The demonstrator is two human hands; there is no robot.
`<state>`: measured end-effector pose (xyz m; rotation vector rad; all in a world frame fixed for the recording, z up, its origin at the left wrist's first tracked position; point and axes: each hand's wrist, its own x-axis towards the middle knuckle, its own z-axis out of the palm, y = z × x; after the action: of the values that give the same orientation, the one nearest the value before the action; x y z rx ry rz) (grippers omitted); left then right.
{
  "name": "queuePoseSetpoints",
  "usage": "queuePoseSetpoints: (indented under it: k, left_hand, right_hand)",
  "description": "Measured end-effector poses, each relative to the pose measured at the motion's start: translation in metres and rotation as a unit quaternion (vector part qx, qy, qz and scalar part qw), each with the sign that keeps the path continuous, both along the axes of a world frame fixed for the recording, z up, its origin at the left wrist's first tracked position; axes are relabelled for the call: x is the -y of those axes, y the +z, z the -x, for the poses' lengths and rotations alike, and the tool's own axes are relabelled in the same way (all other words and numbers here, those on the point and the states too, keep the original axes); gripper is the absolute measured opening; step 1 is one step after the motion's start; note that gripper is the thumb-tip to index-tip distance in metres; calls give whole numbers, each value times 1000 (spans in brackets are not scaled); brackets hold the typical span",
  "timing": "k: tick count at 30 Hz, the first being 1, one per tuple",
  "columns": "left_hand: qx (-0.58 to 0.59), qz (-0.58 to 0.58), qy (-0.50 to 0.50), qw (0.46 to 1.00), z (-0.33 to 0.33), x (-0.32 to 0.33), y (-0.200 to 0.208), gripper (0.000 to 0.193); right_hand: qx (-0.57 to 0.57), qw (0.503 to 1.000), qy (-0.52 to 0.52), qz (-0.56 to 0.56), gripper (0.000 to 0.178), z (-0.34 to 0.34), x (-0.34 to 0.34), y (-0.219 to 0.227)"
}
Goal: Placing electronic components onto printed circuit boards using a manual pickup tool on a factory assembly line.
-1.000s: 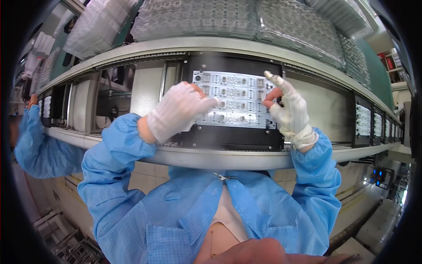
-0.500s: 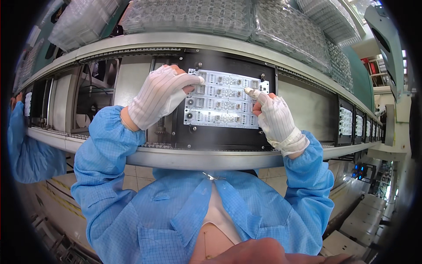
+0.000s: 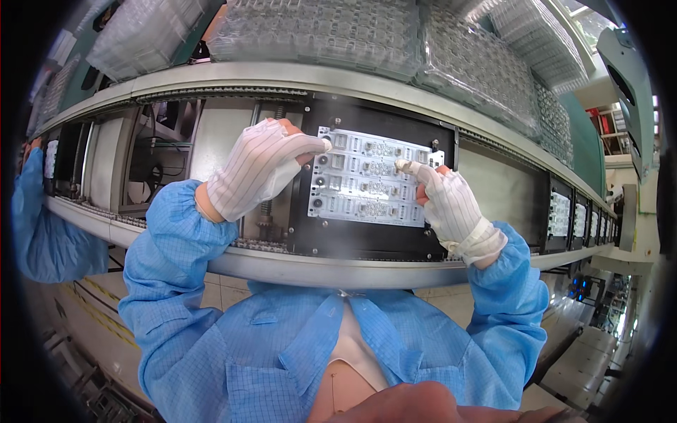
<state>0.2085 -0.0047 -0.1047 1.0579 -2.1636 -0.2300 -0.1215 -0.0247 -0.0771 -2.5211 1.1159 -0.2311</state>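
Observation:
A white circuit board panel (image 3: 367,189) made of several strips with small parts lies flat on a black fixture plate (image 3: 367,240). My left hand (image 3: 261,166), in a striped white glove with some bare fingertips, is at its upper left corner. The index fingertip is by a round black part, fingers curled; anything pinched there is hidden. My right hand (image 3: 455,208), gloved alike, reaches over the panel's right side. Its index fingertip touches around a small part on the second strip, while the thumb is near the edge and the other fingers are curled.
The plate rests between the metal rails of a conveyor (image 3: 338,273). More plates with white panels (image 3: 559,213) stand along it to the right. Stacked clear plastic trays (image 3: 317,32) sit beyond the far rail. At the far left is another person's blue sleeve (image 3: 56,247).
The whole view has shifted, so everything sits lower and slightly right. Against the panel, both fingertips have slid a little left, and the left one uncovers more round black parts. The panel stays in place on its plate.

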Motion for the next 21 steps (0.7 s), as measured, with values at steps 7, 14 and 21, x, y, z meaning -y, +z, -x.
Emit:
queuePoseSetpoints:
  k: [7, 14, 21]
  left_hand:
    - [-3, 54, 36, 998, 4, 14, 10, 26]
    - [52, 131, 112, 984, 11, 144, 48, 22]
    - [155, 46, 215, 963, 0, 260, 45, 20]
  right_hand:
    - [-27, 981, 63, 182, 57, -1, -15, -10]
    - [20, 992, 37, 119, 55, 25, -10, -6]
    - [-4, 999, -14, 35, 48, 56, 22, 26]
